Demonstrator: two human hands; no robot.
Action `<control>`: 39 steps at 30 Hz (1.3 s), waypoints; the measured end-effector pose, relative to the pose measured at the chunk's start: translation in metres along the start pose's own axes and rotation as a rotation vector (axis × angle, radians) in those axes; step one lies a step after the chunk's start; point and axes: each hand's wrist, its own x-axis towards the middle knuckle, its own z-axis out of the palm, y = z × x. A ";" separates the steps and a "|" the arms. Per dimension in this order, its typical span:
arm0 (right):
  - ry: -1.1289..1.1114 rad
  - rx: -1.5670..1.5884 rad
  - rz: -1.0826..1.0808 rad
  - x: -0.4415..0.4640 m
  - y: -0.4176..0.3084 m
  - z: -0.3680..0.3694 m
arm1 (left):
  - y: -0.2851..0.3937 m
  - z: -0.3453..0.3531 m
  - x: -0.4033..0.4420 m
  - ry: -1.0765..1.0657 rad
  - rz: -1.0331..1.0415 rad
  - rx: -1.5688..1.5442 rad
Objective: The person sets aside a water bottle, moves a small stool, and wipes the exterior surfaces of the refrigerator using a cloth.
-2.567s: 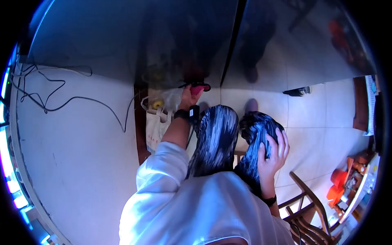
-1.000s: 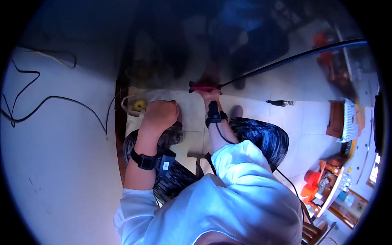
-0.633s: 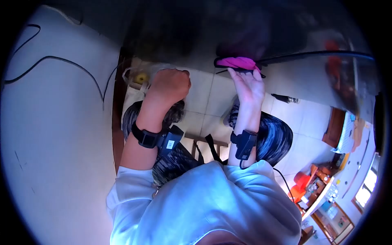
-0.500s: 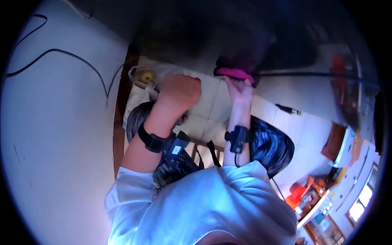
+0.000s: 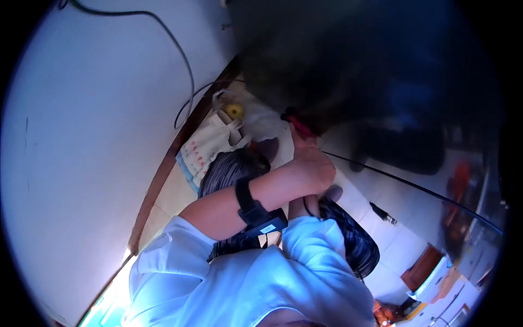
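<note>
My left hand reaches across to the right, over my right forearm. It looks closed and rounded, and whatever its fingers hold is hidden. Just above it in the head view is my right hand, partly covered by the left. Its fingers are at a pink-and-black object, which lies in shadow, so I cannot tell its kind. Near that object spreads a large dark, glossy surface, blurred close to the camera. A black strap with a small box is worn on my left forearm.
A white cloth bag stands by the wall, with a round yellow thing beside it. A black cable runs right. A dark, slim item lies on the tiled floor. A brown-and-white box stands lower right.
My left hand has moved right, from beside the bag to over my right forearm. My right hand with the pink-and-black object appears lower and slightly left. The whole view has also turned.
</note>
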 end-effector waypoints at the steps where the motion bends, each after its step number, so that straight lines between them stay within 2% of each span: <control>1: -0.003 0.007 0.002 -0.006 -0.006 0.003 | -0.002 0.010 0.006 -0.043 -0.011 0.033; 2: -0.010 0.015 0.000 -0.015 -0.012 0.010 | -0.002 0.017 0.011 -0.087 -0.021 0.066; 4: -0.027 0.042 0.009 -0.041 -0.023 0.027 | 0.022 -0.028 0.000 0.057 0.202 -0.112; 6: -0.062 0.092 0.026 -0.069 -0.033 0.045 | 0.031 -0.035 -0.001 0.036 0.227 -0.160; 8: -0.080 0.163 0.040 -0.086 -0.035 0.061 | 0.042 -0.036 -0.003 0.116 0.347 -0.239; 10: -0.066 0.263 0.078 -0.078 -0.028 0.067 | 0.052 -0.041 -0.005 0.121 0.346 -0.356; 12: -0.117 0.253 0.111 -0.046 -0.010 0.061 | 0.057 -0.038 -0.002 0.243 0.353 -0.448; 13: -0.407 -0.338 -0.041 -0.015 0.001 0.036 | 0.058 -0.039 -0.003 0.288 0.339 -0.484; 14: -0.614 -0.863 -0.347 0.017 0.012 0.011 | 0.059 -0.042 -0.005 0.290 0.334 -0.479; 16: -0.259 0.225 0.155 0.030 0.047 0.039 | 0.056 -0.048 -0.005 0.341 0.383 -0.578; 21: -0.229 0.032 0.089 0.047 0.110 0.069 | 0.061 -0.049 0.000 0.490 0.399 -0.657; 26: -0.138 -0.044 0.117 0.054 0.116 0.064 | 0.056 -0.064 -0.003 0.507 0.413 -0.702; 28: -0.107 -0.069 0.122 0.056 0.109 0.062 | 0.052 -0.068 0.000 0.571 0.336 -0.760; 32: -0.066 -0.068 0.097 0.054 0.078 0.060 | 0.051 -0.067 0.007 0.451 0.281 -0.719; 39: -0.049 0.012 -0.051 0.028 0.003 0.029 | 0.068 -0.059 0.009 0.486 0.310 -0.738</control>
